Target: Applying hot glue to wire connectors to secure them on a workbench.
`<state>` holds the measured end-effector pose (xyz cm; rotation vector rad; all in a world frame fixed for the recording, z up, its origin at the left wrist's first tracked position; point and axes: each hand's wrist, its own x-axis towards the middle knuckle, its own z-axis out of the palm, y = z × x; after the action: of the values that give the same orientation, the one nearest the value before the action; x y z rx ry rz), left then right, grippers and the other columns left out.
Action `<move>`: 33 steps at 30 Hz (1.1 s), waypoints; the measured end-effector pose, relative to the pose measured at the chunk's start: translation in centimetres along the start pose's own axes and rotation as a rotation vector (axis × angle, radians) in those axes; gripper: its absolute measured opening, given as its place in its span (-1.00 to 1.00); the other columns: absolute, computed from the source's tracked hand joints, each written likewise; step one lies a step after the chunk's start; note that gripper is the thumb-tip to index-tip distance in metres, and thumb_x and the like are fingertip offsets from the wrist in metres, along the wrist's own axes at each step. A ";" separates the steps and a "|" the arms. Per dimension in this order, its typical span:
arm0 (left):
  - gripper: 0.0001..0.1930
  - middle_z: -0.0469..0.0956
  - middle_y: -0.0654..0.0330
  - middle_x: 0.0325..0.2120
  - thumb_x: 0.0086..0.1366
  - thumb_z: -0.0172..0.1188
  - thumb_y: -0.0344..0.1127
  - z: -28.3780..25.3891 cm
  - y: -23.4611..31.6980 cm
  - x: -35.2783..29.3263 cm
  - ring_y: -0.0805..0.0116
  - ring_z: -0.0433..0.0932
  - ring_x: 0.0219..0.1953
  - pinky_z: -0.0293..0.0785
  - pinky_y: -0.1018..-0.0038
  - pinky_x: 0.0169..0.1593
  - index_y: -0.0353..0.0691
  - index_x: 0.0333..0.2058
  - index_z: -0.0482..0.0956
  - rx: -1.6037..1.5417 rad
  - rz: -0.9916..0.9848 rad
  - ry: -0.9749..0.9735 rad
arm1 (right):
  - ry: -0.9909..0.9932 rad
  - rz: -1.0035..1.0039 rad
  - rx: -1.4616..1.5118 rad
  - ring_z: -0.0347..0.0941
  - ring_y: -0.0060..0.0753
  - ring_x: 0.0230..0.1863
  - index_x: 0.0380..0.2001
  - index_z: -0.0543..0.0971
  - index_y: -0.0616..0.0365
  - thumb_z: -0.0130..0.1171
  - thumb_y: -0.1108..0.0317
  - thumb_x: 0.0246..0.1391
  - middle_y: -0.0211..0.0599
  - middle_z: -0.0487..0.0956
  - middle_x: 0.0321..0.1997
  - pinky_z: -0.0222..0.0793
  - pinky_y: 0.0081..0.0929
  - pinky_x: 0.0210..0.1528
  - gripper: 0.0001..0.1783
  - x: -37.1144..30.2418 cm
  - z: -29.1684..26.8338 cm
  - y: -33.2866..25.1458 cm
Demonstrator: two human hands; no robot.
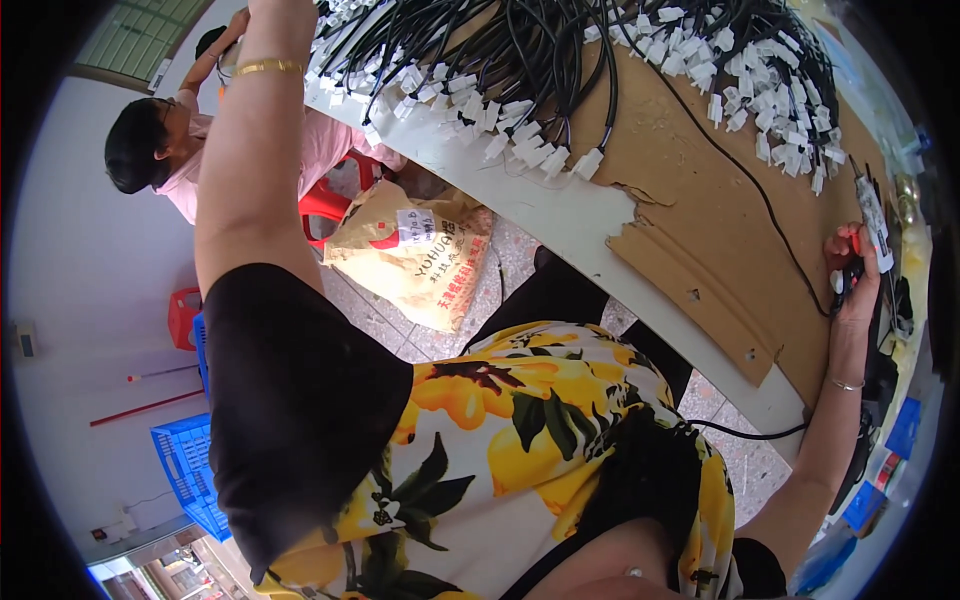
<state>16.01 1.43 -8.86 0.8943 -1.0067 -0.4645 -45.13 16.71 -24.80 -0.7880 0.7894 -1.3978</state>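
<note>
My left arm, with a gold bracelet [268, 67] at the wrist, reaches up past the top edge, so the hand itself is cut off. At the far right of the table my right hand [848, 268] has its fingers curled around a small object with red and black parts [853, 243]; its kind is unclear. Against that hand lies a long whitish piece [874, 222]. A single black cable [750, 178] runs across the cardboard down to the right hand. Black cables [545, 60] with white plastic connectors [530, 148] lie heaped ahead of me, and more connectors [795, 125] hang together at the right.
Torn cardboard [690, 240] covers much of the white table [560, 225]. Left of it stand a brown printed sack [415, 255] and a red stool [325, 205]. A person in pink [180, 150] sits beyond my left arm. Blue crates [190, 470] stand by the wall.
</note>
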 end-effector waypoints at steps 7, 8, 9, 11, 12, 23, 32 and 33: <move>-0.89 0.50 0.06 -0.45 0.24 -0.12 -0.32 -9.2 -4.5 -3.0 0.22 0.47 -0.41 0.39 0.33 -0.34 -0.21 -0.32 0.29 0.116 -0.209 0.120 | 0.007 -0.011 0.002 0.20 -0.58 -0.52 -0.44 0.40 0.27 0.02 0.30 0.02 -0.26 0.42 -0.43 0.12 -0.66 -0.40 -0.79 0.1 -0.3 0.1; -0.90 0.51 0.03 -0.44 0.25 -0.13 -0.32 -10.1 -4.7 -3.5 0.20 0.49 -0.40 0.40 0.33 -0.35 -0.21 -0.34 0.28 0.136 -0.240 0.125 | -0.003 -0.017 0.002 0.20 -0.58 -0.52 -0.43 0.40 0.27 0.02 0.30 0.01 -0.26 0.42 -0.43 0.12 -0.65 -0.40 -0.79 0.1 -0.3 0.2; -0.90 0.51 0.03 -0.44 0.25 -0.13 -0.32 -10.7 -5.3 -4.0 0.20 0.49 -0.40 0.40 0.33 -0.35 -0.21 -0.34 0.28 0.134 -0.240 0.126 | -0.006 -0.025 -0.001 0.20 -0.58 -0.52 -0.43 0.40 0.26 0.02 0.30 0.01 -0.26 0.42 -0.43 0.12 -0.65 -0.41 -0.79 0.1 -0.3 0.1; -0.89 0.51 0.02 -0.50 0.22 -0.11 -0.33 -11.5 -5.8 -5.3 0.28 0.48 -0.52 0.43 0.45 -0.48 -0.23 -0.35 0.26 0.096 -0.288 0.123 | 0.000 -0.021 -0.011 0.20 -0.58 -0.52 -0.43 0.40 0.26 0.03 0.30 0.01 -0.26 0.42 -0.43 0.12 -0.65 -0.41 -0.79 0.1 -0.4 0.1; -0.89 0.52 0.00 -0.47 0.22 -0.10 -0.33 -11.8 -5.9 -6.2 0.31 0.48 -0.51 0.43 0.47 -0.47 -0.24 -0.36 0.26 0.080 -0.320 0.131 | 0.006 -0.017 -0.019 0.20 -0.58 -0.52 -0.43 0.39 0.26 0.03 0.30 0.01 -0.26 0.42 -0.43 0.12 -0.65 -0.41 -0.79 0.1 -0.5 0.1; -0.75 0.49 -0.03 -0.29 0.19 0.02 -0.29 -13.5 -7.9 -13.8 0.27 0.49 -0.42 0.38 0.55 -0.42 -0.36 -0.26 0.32 0.019 -0.450 0.159 | 0.106 -0.007 -0.204 0.14 -0.65 -0.55 -0.50 0.40 0.17 0.03 0.20 0.01 -0.45 0.36 -0.53 0.04 -0.70 -0.44 -0.76 -0.4 0.9 -0.2; -0.80 0.52 0.05 -0.38 0.05 0.17 -0.45 -11.9 -6.4 -15.5 0.34 0.52 -0.41 0.37 0.66 -0.46 -0.28 -0.38 0.33 0.185 -0.464 0.149 | 0.134 0.030 -0.255 0.12 -0.69 -0.55 -0.49 0.39 0.12 0.00 0.16 0.02 -0.52 0.29 -0.57 -0.06 -0.71 -0.48 -0.75 -0.3 0.4 -0.2; -0.79 0.52 0.05 -0.39 0.04 0.17 -0.45 -11.5 -5.9 -15.5 0.33 0.53 -0.43 0.37 0.66 -0.46 -0.27 -0.40 0.30 0.189 -0.460 0.162 | 0.165 -0.017 -0.274 0.11 -0.69 -0.57 -0.49 0.39 0.11 -0.01 0.14 0.03 -0.53 0.27 -0.59 -0.08 -0.70 -0.49 -0.74 -0.5 0.5 -0.1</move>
<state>18.91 13.80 -24.51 1.3215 -0.7004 -0.6775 -44.75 17.25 -24.44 -0.8978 1.1216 -1.4000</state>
